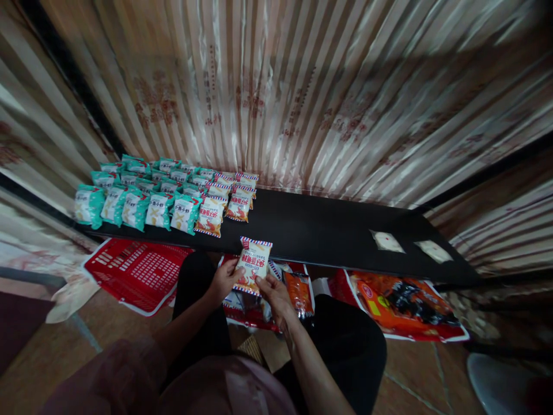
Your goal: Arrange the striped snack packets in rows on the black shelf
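Note:
Between my hands is a snack bag (pixel 254 265) with red lettering and a striped top edge, its printed front facing me. My left hand (pixel 225 280) grips its left side and my right hand (pixel 273 295) its lower right corner. The bag is just in front of the black shelf (pixel 311 225), above a red basket of packets between my knees. On the shelf's left part stand rows of teal-and-white snack bags (pixel 135 208). Right beside them are two short rows of bags (pixel 210 215) that look like the held one.
An upturned or tilted red basket (pixel 142 271) is below the shelf at left. Another red basket holds orange packets (pixel 397 300) at right. Two flat pale packets, one of them a white packet (pixel 387 242), lie on the shelf's right end. A striped curtain (pixel 276 98) hangs behind.

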Demonstrator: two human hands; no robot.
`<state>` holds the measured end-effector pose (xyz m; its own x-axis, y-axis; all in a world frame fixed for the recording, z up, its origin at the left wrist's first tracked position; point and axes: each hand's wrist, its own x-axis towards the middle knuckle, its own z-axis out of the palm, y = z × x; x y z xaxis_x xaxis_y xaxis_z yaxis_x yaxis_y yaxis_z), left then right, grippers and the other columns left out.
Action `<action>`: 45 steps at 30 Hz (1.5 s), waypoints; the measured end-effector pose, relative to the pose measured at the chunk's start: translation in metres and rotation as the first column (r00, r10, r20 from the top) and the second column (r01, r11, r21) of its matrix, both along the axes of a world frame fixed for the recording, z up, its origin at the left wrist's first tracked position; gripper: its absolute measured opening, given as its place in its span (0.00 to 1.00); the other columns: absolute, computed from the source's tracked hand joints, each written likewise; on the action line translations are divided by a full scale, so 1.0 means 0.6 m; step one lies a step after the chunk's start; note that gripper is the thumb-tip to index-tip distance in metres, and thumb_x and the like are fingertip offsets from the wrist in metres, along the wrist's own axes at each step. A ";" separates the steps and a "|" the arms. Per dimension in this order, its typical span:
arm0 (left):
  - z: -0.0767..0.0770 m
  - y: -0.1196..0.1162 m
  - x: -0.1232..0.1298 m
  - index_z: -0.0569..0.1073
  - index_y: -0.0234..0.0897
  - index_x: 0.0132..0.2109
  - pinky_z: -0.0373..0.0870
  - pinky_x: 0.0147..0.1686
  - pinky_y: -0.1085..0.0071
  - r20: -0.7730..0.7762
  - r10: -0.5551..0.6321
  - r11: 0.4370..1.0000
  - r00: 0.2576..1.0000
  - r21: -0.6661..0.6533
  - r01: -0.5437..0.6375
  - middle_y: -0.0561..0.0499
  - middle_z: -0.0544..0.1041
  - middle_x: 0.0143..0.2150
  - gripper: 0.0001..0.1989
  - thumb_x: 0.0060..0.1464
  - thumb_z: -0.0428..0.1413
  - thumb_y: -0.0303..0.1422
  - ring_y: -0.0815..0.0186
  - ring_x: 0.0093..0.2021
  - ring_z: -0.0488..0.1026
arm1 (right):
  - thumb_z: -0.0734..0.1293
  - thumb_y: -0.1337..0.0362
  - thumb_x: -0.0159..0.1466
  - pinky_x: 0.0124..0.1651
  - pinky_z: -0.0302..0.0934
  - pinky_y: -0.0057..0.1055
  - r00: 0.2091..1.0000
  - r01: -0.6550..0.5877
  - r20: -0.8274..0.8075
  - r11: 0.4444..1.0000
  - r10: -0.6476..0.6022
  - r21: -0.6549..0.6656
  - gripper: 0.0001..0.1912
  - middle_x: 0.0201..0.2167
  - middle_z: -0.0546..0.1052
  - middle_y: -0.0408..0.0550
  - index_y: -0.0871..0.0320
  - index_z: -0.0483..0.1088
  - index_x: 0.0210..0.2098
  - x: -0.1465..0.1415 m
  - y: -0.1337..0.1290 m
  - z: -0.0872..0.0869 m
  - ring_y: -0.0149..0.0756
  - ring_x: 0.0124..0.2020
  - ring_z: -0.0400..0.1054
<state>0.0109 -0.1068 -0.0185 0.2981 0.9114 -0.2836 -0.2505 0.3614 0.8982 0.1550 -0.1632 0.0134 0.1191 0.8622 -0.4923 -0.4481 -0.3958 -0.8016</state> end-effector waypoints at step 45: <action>0.001 0.089 0.010 0.64 0.32 0.56 0.62 0.56 0.57 -0.603 0.524 0.668 0.601 0.729 0.149 0.40 0.67 0.55 0.19 0.57 0.46 0.28 0.57 0.56 0.63 | 0.72 0.57 0.45 0.39 0.64 0.33 0.914 0.005 0.395 0.980 -0.086 0.200 0.17 0.29 0.79 0.44 0.57 0.72 0.33 -0.001 0.191 -0.028 0.35 0.30 0.70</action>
